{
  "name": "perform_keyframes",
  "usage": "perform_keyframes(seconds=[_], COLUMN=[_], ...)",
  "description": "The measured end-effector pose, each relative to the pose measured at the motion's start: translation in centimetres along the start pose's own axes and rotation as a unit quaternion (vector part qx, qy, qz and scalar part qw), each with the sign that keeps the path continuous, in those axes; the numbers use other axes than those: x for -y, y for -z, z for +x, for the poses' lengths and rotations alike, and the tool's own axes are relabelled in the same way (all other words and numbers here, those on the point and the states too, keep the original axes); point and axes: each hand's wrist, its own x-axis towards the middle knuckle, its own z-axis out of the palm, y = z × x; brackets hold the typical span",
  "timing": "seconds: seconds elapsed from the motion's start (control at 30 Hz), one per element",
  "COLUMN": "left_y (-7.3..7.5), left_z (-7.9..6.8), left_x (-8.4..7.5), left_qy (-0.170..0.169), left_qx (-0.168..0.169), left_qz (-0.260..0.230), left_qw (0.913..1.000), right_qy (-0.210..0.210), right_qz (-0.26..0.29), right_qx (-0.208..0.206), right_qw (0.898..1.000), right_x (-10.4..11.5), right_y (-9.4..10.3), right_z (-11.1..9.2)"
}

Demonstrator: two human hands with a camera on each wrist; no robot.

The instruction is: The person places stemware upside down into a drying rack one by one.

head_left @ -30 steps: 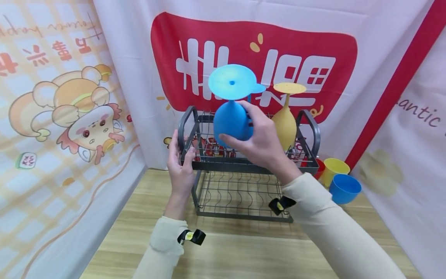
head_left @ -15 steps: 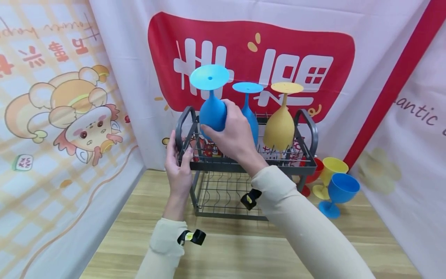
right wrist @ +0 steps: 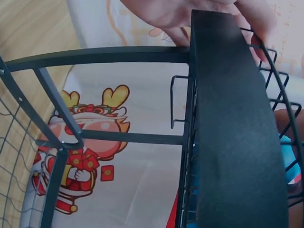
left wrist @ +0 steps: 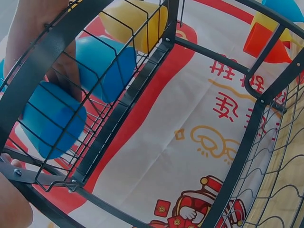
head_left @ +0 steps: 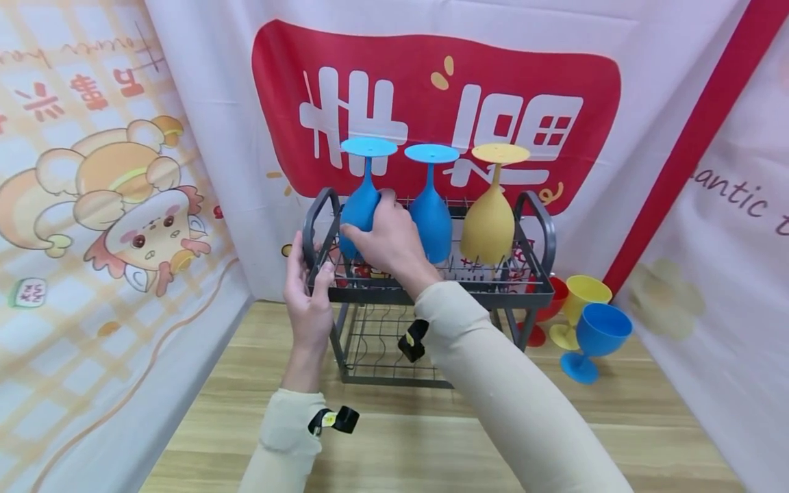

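Observation:
On the upper tier of a dark two-tier dish rack (head_left: 481, 299), three goblets stand upside down. My right hand (head_left: 397, 236) grips the bowl of the leftmost blue goblet (head_left: 357, 212), its foot pointing up. A second blue goblet (head_left: 433, 226) stands just right of that hand, and a yellow goblet (head_left: 490, 229) farther right. My left hand (head_left: 308, 308) holds the rack's left end, thumb at the front and fingers outside. Through the wires in the left wrist view, the held goblet's bowl (left wrist: 45, 121) shows inside the upper basket. The right wrist view shows the left hand (right wrist: 166, 12) at the rack's end.
Right of the rack on the wooden table (head_left: 394, 445), a red goblet (head_left: 555, 301), a yellow goblet (head_left: 585, 294) and a blue goblet (head_left: 600, 332) stand upright. The wire lower tier (head_left: 388, 342) lies beneath. Printed cloth (head_left: 203, 103) hangs behind and at both sides.
My right hand has carried the blue goblet leftward, then lowered it into the rack's left end. The second blue goblet has come into view. My left hand keeps its hold on the rack.

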Motion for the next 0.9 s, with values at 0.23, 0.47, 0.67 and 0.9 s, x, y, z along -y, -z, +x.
perform_keyframes(seconds=[0.23,0.47,0.67,0.9], left_y=[0.08,0.10,0.05,0.25], left_z=[0.07,0.04,0.07,-0.07], left_x=[-0.14,0.05,0.19,0.15], left_qy=[-0.004,-0.005,-0.013,-0.013], left_qx=[0.002,0.004,0.005,0.007], left_qz=[0.001,-0.001,-0.005,0.002], left_qw=[1.0000,1.0000,0.9999,0.9999], right_qy=[-0.019,-0.030,-0.036,-0.037], right_qz=[-0.043,-0.054,-0.044,-0.044], right_qx=[0.027,0.028,0.026,0.006], right_qw=[0.999,0.998,0.998,0.998], right_x=[-0.04,-0.10,-0.09,-0.06], right_y=[-0.17,-0.25,-0.17,-0.35], right_z=[0.24,0.34,0.27,0.03])
